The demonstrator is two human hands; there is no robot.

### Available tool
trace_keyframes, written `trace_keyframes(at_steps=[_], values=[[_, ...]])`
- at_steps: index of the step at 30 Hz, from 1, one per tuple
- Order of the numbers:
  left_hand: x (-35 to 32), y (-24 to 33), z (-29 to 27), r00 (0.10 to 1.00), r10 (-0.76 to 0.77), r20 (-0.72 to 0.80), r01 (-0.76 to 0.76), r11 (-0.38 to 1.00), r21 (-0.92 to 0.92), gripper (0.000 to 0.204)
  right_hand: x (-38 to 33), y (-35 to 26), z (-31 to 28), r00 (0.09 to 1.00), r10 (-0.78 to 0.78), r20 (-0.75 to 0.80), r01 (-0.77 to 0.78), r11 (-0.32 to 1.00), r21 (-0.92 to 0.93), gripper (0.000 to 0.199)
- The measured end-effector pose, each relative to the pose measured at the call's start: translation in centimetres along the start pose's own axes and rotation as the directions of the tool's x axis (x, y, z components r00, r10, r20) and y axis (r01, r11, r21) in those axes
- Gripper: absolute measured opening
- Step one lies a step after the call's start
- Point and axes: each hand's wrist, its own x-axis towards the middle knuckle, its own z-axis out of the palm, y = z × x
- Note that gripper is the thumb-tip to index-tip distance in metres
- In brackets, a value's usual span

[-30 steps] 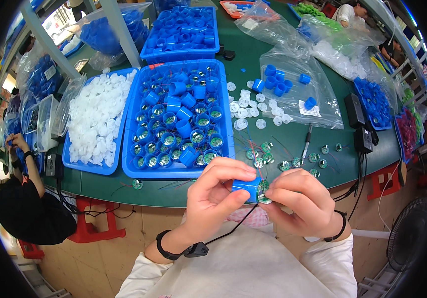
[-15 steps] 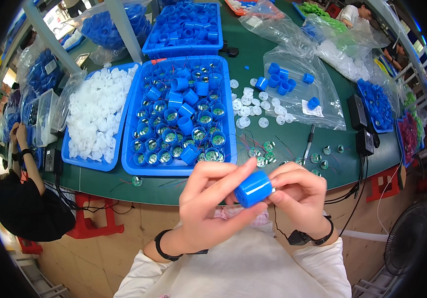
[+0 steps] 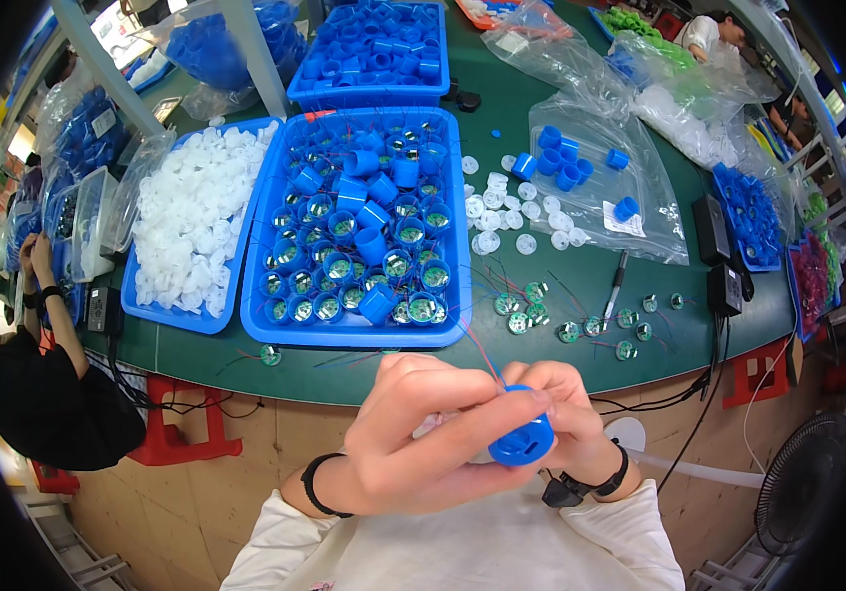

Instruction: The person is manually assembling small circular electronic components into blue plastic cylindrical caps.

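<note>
In front of my body, just past the table's near edge, both hands hold one blue plastic cup (image 3: 521,449). Its closed end, with a small dark slot, tilts toward me. My left hand (image 3: 405,426) has its fingers wrapped over the cup's near left side. Gripping from the right is my right hand (image 3: 573,418), its thumb close to the left fingertips. Thin red and blue wires (image 3: 482,350) rise from behind the fingers at the cup's far side; what they join inside is hidden.
Beyond my hands lies a blue tray (image 3: 356,338) of cups with circuit boards. Left of it stands a tray of white discs (image 3: 192,212). Loose round green boards (image 3: 568,332), a pen (image 3: 615,286), clear discs and blue cups lie rightward. A co-worker (image 3: 39,384) sits at left.
Both hands have come lower and closer to my body with the blue cup. It has turned from lying sideways to showing its slotted end, and wires now stick up beyond the fingers.
</note>
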Motion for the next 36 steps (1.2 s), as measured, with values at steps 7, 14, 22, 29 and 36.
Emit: trace_keyframes(at_steps=[7,14,22,29,36], values=[[0.7,0.3,-0.2,0.999,0.000,0.037,0.002,0.997,-0.080,0.046,-0.1,1.7,-0.3,0.998,-0.059,0.033,0.056,0.995,0.084,0.013],[0.9,0.1,-0.2,0.998,-0.045,0.054,0.051,0.993,-0.105,0.044,-0.1,3.2,0.4,0.962,-0.265,-0.064,0.263,0.964,-0.042,0.015],[0.3,-0.8,-0.1,0.998,-0.056,0.026,0.059,0.991,-0.117,0.039,-0.2,3.3,1.9,0.948,-0.294,-0.118,0.288,0.955,-0.069,0.016],[0.0,-0.7,-0.5,0.993,-0.098,0.066,0.107,0.983,-0.150,0.041,-0.9,3.4,2.0,0.961,-0.247,-0.122,0.247,0.969,-0.008,0.016],[0.2,-0.4,-0.8,0.992,-0.051,0.112,0.072,0.978,-0.194,0.046,-1.0,3.4,1.7,0.966,-0.251,-0.060,0.247,0.966,-0.078,0.018]])
